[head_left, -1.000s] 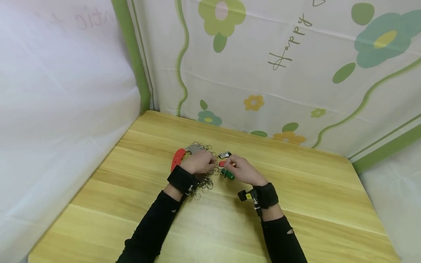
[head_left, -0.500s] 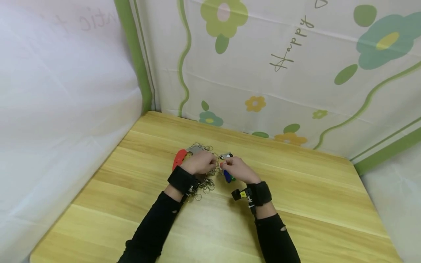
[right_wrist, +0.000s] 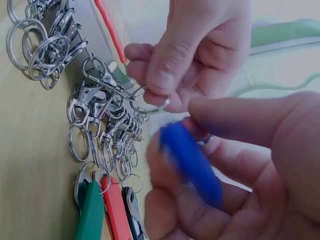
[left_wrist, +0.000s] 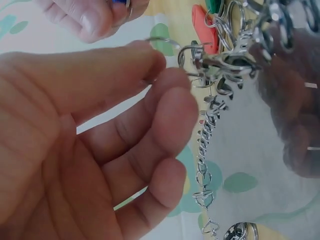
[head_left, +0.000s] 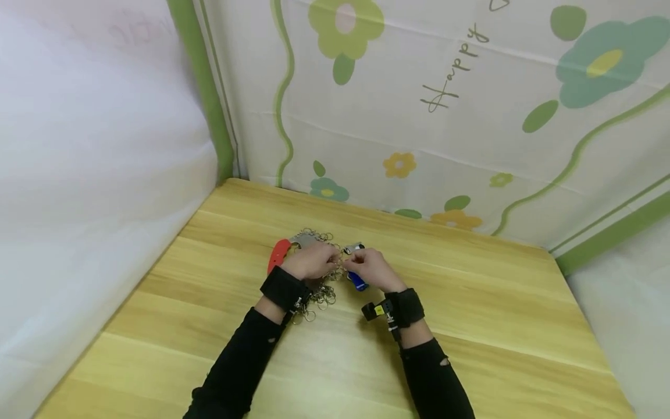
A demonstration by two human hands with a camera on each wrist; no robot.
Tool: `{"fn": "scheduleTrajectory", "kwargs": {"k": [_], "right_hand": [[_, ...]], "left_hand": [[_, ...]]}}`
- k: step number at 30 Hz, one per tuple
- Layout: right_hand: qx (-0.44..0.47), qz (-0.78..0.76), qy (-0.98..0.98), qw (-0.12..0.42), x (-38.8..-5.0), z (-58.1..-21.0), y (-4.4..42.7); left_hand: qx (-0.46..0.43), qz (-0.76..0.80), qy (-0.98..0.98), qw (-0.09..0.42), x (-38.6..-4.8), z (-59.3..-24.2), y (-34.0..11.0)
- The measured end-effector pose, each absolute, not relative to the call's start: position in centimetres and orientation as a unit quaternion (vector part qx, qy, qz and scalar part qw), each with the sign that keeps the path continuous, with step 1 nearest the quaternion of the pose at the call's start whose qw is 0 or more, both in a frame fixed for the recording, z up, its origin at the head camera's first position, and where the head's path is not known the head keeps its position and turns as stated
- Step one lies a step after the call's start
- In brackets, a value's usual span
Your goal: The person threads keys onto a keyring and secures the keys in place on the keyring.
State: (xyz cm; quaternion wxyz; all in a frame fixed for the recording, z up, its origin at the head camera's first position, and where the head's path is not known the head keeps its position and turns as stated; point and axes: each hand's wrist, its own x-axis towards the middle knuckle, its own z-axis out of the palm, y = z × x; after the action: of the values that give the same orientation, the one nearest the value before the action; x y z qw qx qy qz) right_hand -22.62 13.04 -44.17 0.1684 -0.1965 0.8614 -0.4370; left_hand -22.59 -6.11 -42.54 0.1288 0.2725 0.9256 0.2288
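In the head view my left hand (head_left: 312,261) is over a grey metal plate (head_left: 305,239) with a red handle (head_left: 277,254). Swivel clasps (right_wrist: 100,107) with split rings hang along the plate's edge. My left thumb and fingers pinch one split ring (left_wrist: 162,39), which is linked to a clasp. Close by on the right, my right hand (head_left: 374,270) holds a small blue keychain tool (right_wrist: 192,162), blurred in the right wrist view; its kind is unclear. A bit of metal ring shows at my right fingertips, beside the pinched split ring.
Similar green (right_wrist: 91,210), red (right_wrist: 117,210) and black (right_wrist: 134,212) keychain tools with metal parts are together beside the clasps. A silver-and-black piece (head_left: 354,248) lies beyond my right hand. The wooden table (head_left: 497,326) meets a patterned curtain (head_left: 366,134) behind.
My right hand has moved left to my left hand, now holding the blue keychain tool, which first shows half a second ago. My left hand keeps its place over the plate.
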Motion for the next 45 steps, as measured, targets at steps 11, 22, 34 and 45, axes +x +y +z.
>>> {"fn": "scheduleTrajectory", "kwargs": {"k": [11, 22, 34, 45], "right_hand": [[-0.200, -0.435, 0.866, 0.142, -22.5, -44.3, 12.5], [-0.211, -0.423, 0.869, 0.147, -22.5, -44.9, 12.1], [-0.236, -0.411, 0.867, 0.154, -22.3, -45.1, 12.3], [-0.237, -0.416, 0.863, 0.162, -22.6, -44.9, 12.2]], "left_hand": [[0.291, 0.222, 0.924, 0.110, -22.9, -43.0, -6.3], [0.292, 0.224, 0.923, 0.113, -23.0, -43.5, -6.2], [0.294, 0.236, 0.919, 0.115, -22.9, -43.1, -6.2], [0.286, 0.215, 0.930, 0.084, -22.8, -42.6, -6.1]]}}
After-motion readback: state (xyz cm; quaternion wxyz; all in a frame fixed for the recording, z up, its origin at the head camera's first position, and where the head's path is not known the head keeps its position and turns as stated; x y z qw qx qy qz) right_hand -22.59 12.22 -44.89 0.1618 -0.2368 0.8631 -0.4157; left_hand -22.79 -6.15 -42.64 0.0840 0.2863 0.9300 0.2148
